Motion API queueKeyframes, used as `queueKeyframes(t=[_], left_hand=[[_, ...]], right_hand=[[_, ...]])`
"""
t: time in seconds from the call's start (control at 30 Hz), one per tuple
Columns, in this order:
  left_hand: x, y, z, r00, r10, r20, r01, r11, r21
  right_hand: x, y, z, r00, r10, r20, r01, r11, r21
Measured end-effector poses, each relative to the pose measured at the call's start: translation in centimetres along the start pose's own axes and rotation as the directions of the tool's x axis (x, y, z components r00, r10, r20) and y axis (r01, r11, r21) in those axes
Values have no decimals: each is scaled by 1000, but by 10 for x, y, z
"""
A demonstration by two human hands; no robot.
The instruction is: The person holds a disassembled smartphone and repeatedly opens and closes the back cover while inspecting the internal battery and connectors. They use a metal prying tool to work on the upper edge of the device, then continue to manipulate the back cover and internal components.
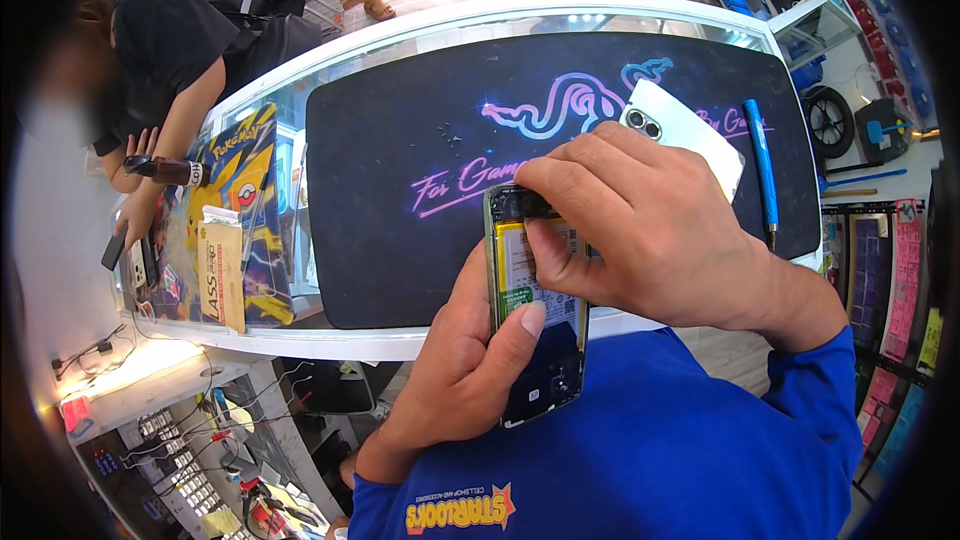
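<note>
An opened smartphone [545, 380] is held upright in front of my blue shirt, its insides facing me. A yellow-edged battery and black inner covers show in it. My left hand [465, 360] is closed round its left side, thumb lying over the battery. Thumb and forefinger of my right hand [640, 220] grip the phone's top end; whether a small part is between them is hidden. Behind that hand, a pale back cover [690, 130] with camera rings lies on the black mat [380, 250]. Several tiny dark screws [452, 138] are scattered on the mat's left part.
A blue screwdriver [760, 165] lies at the mat's right. Left on the glass counter are a yellow printed mat [255, 240], a cardboard box [220, 270] and a dark bottle [165, 170]. Another person [170, 60] leans there. A cluttered parts drawer unit [180, 450] stands lower left.
</note>
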State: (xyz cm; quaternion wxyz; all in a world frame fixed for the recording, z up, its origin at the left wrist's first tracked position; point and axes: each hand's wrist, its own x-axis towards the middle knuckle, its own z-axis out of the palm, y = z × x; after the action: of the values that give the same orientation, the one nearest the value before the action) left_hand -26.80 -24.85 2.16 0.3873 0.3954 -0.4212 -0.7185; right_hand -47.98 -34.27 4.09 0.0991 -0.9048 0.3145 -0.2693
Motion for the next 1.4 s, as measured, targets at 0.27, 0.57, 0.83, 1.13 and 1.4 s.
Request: queueKeyframes(t=[0.27,0.57,0.83,1.13,1.4], left_hand=[[2,0,2,999,14,-46,-12,999,35],[1,-1,1,999,22,-33,-19,995,99],[-2,1,1,1000,10,-10,-9,992,129],[0,0,3,999,20,-28,-13,977,214],[0,-4,3,999,-11,-51,17,991,133]], right_hand=[[1,7,-4,1000,-5,-23,8,992,127],[5,2,-9,999,-36,-34,40,991,128],[10,1,-12,998,-36,50,29,992,121],[14,4,-5,996,-83,39,77,988,135],[13,14,3,995,-93,44,82,975,207]])
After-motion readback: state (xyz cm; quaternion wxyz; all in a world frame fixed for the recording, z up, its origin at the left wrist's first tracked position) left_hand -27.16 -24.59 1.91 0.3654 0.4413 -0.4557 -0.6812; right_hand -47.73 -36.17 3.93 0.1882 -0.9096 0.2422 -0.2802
